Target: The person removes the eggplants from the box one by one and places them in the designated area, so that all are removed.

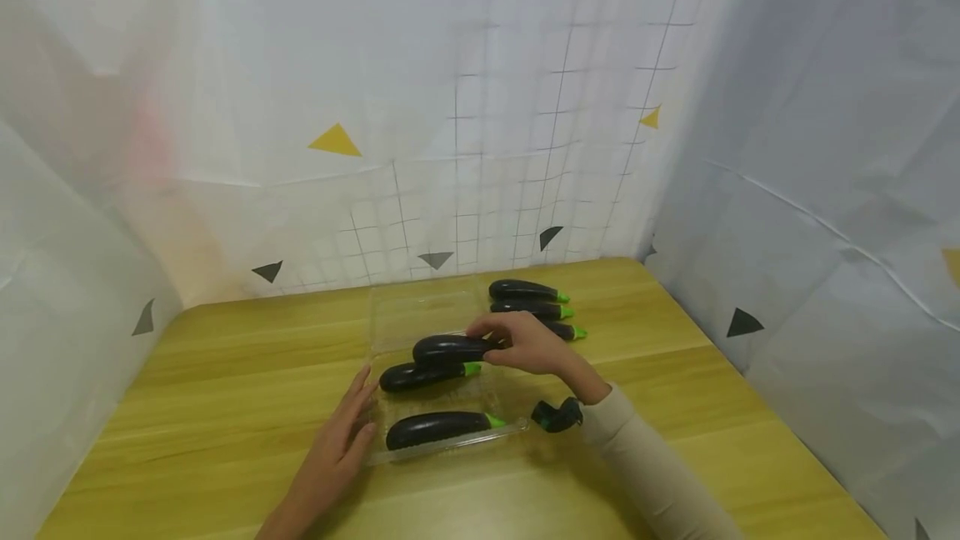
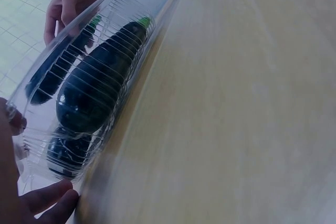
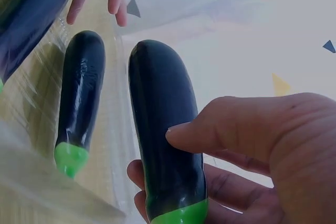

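Observation:
My right hand (image 1: 528,344) pinches a dark purple eggplant (image 1: 446,349) between thumb and fingers, above the back part of a clear plastic container (image 1: 480,438). In the right wrist view the thumb (image 3: 184,136) lies across this eggplant's side, near its green cap (image 3: 184,213). Two more eggplants lie inside the container: one near the back (image 1: 420,377), another along the front wall (image 1: 438,429). At the container's left end is my left hand (image 1: 333,440), its fingers fairly straight and touching the edge. Ribbed clear plastic shows around the eggplants in the left wrist view.
Three eggplants (image 1: 522,290) lie side by side on the wooden table (image 1: 247,407), right of the container's opened clear lid (image 1: 427,307). A small dark device (image 1: 557,415) sits by the right wrist. White sheeting (image 1: 375,65) walls the table at the back and sides.

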Tool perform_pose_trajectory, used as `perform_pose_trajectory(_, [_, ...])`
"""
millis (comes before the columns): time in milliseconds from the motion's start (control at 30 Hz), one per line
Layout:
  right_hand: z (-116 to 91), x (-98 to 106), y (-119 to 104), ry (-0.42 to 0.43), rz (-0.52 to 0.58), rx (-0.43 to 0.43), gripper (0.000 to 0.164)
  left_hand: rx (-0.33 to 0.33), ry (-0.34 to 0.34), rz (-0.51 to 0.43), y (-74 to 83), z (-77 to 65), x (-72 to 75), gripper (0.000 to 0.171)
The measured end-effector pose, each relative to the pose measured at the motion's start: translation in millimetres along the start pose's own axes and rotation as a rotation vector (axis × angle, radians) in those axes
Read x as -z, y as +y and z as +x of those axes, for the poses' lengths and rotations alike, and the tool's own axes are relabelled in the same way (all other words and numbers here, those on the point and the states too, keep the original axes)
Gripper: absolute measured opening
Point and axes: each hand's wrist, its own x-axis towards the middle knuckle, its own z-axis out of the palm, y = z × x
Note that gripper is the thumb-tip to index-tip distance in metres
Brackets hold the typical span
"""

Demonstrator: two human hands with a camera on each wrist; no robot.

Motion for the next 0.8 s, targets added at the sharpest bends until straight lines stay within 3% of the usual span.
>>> perform_pose_trajectory(533, [-21,18,9,0.054,0.012,-0.017,0.038,-0.051,0.039,0.015,3.3,0.8,-1.9,0.06])
perform_pose_trajectory(800, [-29,25,13,0.059,0.045,-0.033,0.037,-0.037,0.044,-0.014,9.6,1.5,-0.8,0.058])
